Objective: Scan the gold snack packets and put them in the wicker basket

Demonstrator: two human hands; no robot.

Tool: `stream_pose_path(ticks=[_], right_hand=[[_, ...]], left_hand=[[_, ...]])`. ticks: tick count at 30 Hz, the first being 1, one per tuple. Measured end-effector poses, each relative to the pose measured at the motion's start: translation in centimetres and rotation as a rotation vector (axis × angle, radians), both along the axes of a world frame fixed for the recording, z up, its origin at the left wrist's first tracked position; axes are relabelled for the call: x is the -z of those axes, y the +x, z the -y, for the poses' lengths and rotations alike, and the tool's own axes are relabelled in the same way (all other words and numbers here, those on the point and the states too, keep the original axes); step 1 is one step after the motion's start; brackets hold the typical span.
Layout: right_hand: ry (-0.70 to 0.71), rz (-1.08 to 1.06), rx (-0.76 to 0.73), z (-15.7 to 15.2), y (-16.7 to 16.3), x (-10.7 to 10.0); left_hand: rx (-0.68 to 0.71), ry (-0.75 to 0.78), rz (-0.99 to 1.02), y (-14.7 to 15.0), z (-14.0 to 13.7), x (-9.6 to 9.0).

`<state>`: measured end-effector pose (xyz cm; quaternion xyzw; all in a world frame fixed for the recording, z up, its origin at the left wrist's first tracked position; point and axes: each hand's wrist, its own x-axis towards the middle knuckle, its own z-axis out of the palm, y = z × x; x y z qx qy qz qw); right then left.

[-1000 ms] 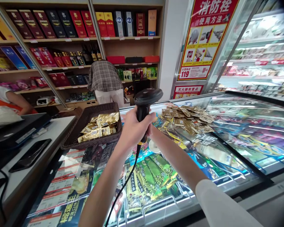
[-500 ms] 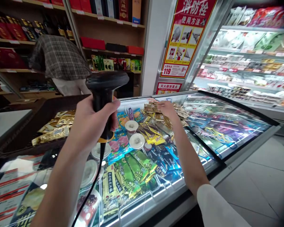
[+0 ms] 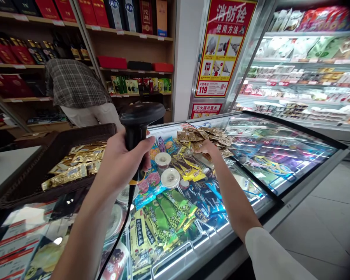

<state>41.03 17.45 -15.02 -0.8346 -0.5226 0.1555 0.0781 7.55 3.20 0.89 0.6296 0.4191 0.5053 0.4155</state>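
Observation:
My left hand (image 3: 124,157) is wrapped around the handle of a black barcode scanner (image 3: 141,112), holding it upright above the glass top. A black cord runs down from the scanner's base. On the far side of the freezer, a heap of small brown packets (image 3: 218,138) lies on the glass. My right hand (image 3: 209,148) reaches to the near edge of that heap, its fingers drawn together at a brown packet; the fingertips are partly hidden. Beneath the glass sit yellow-brown ice cream packs (image 3: 188,167) and white-lidded cups (image 3: 170,178).
A dark brown basket (image 3: 87,134) with gold packets (image 3: 76,159) stands at left. The chest freezer's black-framed lid (image 3: 280,159) extends right. Behind, a person in a checked shirt (image 3: 76,83) bends toward shelves. A red notice (image 3: 226,46) and a stocked refrigerated shelf (image 3: 303,81) stand beyond.
My right hand has moved nearer to me, from atop the brown packets to the heap's near edge. The scanner sits slightly lower and farther right in view.

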Motion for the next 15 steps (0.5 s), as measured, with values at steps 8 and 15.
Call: stream_pose_path(ticks=[8,15], right_hand=[[-0.109,-0.240,-0.087,2.6,5.2,-3.0],[0.480,-0.444,-0.090,2.9,4.7,-5.2]], left_hand=[[0.010,0.015,0.056,-0.5,-0.1,-0.5],[-0.004,0.026,0.027,-0.7,-0.2,-0.5]])
